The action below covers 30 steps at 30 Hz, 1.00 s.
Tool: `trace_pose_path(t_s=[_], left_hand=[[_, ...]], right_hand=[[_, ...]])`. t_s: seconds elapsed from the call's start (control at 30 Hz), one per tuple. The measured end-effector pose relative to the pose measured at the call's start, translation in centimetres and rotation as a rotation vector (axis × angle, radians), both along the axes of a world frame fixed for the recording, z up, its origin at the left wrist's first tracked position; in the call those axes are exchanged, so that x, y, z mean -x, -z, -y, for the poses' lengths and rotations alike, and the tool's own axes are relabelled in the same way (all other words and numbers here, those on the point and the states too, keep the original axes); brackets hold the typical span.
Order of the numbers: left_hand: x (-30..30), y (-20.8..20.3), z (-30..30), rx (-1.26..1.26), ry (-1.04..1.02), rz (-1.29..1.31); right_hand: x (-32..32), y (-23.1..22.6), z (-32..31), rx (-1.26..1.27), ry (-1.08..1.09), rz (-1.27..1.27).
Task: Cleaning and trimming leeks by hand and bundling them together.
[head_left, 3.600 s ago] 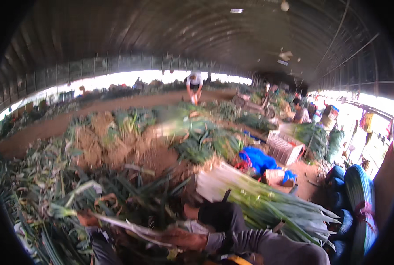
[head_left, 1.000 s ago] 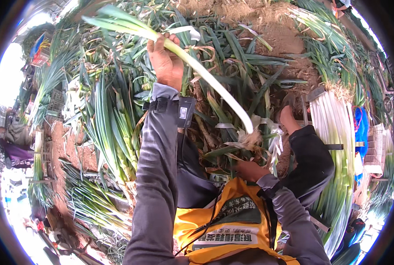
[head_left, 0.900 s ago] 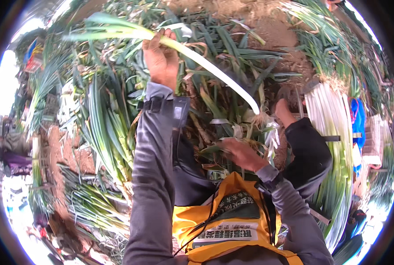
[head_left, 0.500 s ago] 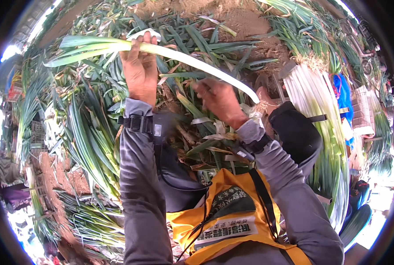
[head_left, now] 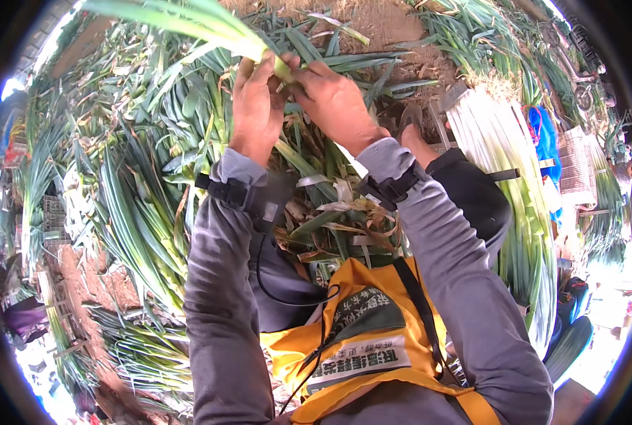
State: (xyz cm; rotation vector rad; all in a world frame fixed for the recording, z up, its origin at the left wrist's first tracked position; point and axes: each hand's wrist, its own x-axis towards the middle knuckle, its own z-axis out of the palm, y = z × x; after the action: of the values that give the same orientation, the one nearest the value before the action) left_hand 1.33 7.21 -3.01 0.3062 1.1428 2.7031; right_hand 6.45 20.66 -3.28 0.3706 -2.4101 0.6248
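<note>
A long green onion (head_left: 239, 37) is held up ahead of me, its green leaves spreading to the upper left. My left hand (head_left: 256, 106) is closed round its stalk just below where the leaves part. Close beside it, my right hand (head_left: 334, 99) pinches the same stalk with thumb and fingers. Both hands hide most of the lower stalk. A short white length shows beneath my right wrist, probably the same stalk. The root end is out of sight behind my right arm.
Cut leaves and peelings (head_left: 330, 191) litter the ground between my knees. A bundle of cleaned green onions (head_left: 497, 142) leans at the right, beside a blue bag (head_left: 546, 152) and a pale crate (head_left: 578, 170). Unpeeled green onions (head_left: 142, 212) lie in a heap at the left.
My right hand has moved up and left onto the stalk beside my left hand. The green onion has turned, its leaves now pointing higher and its white end swung down behind my right arm.
</note>
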Motion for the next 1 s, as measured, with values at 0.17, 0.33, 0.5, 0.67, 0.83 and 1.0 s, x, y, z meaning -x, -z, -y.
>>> trace_pose_path(t_s=[0.17,0.33,0.5,0.67,0.83,1.0], left_hand=[[-0.2,0.6,-0.1,0.095,0.049,-0.045],[0.0,0.7,-0.3,0.073,0.033,-0.051],[0.4,-0.1,0.2,0.042,-0.060,-0.063],[0.2,-1.6,1.2,-0.120,0.121,-0.189],[1.5,-0.7,1.7,-0.256,0.186,-0.210],[2.3,-1.1,1.8,-0.189,-0.022,-0.191]], right_hand=[[-0.5,1.3,-1.0,0.058,-0.017,0.015],[-1.0,2.0,-0.4,0.054,0.078,-0.041],[-1.8,0.3,-1.1,0.853,-0.212,0.331],[-3.8,0.9,-3.2,1.340,-0.237,0.413],[-5.9,0.8,-3.4,1.537,-0.270,0.413],[-10.5,-2.1,-2.4,1.560,-0.352,0.216]])
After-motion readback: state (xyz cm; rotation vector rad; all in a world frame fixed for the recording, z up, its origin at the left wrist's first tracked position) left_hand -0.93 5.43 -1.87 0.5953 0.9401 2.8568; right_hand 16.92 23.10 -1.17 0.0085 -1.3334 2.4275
